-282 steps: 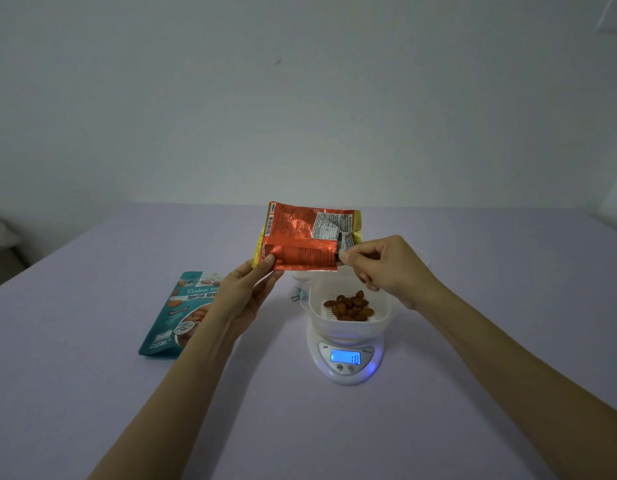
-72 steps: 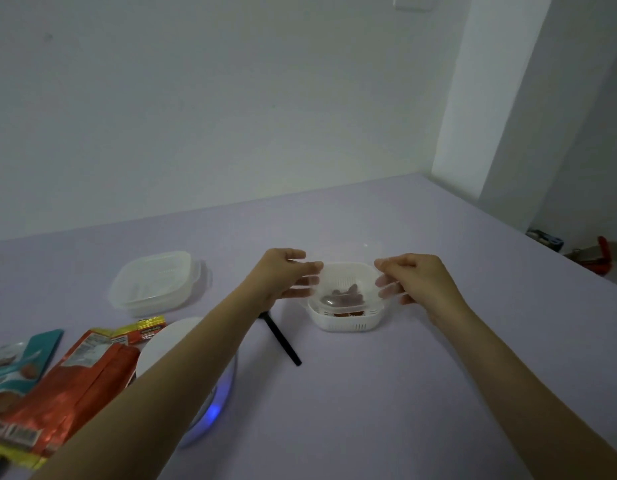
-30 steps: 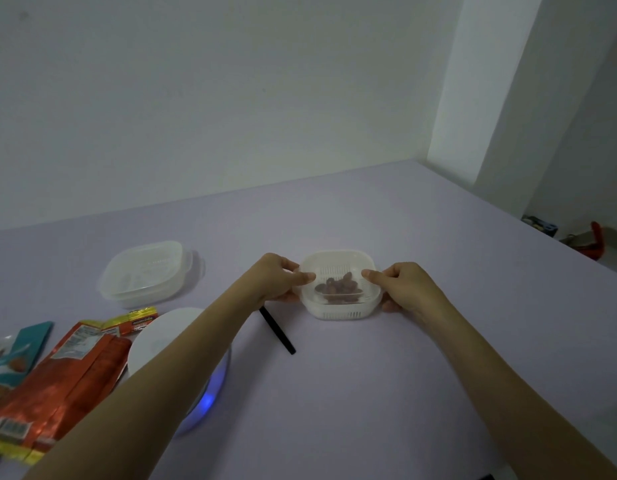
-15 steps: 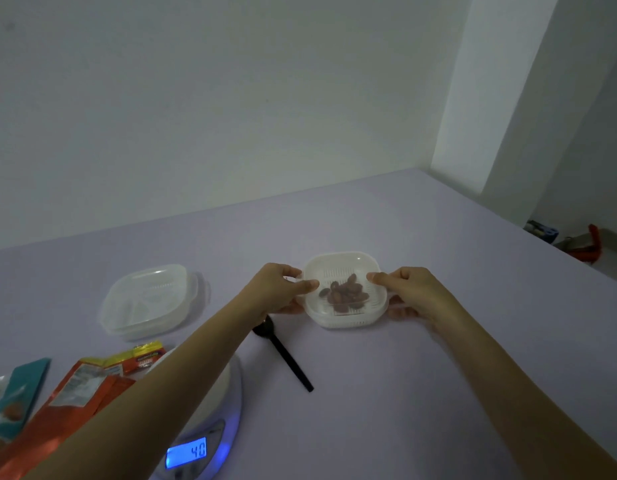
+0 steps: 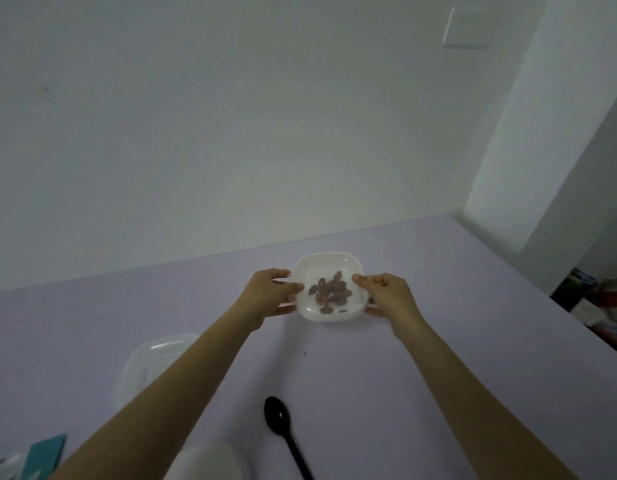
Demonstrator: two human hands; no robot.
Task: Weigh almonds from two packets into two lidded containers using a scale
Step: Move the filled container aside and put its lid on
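Lidded container (image 5: 329,266) on the lilac bench (image 5: 473,327), far centre, with almonds (image 5: 329,292) showing hazily through its clear lid. The left hand (image 5: 270,294) and right hand (image 5: 390,294) grip its 2 opposite sides, thumbs on the lid edge and fingers (image 5: 286,310) curled against the walls. A second, empty lidded container (image 5: 158,355) lies near left, partly behind the left forearm. A black spoon (image 5: 286,431) lies near centre. A teal packet (image 5: 45,453) and the white scale (image 5: 210,462) are cut by the near edge.
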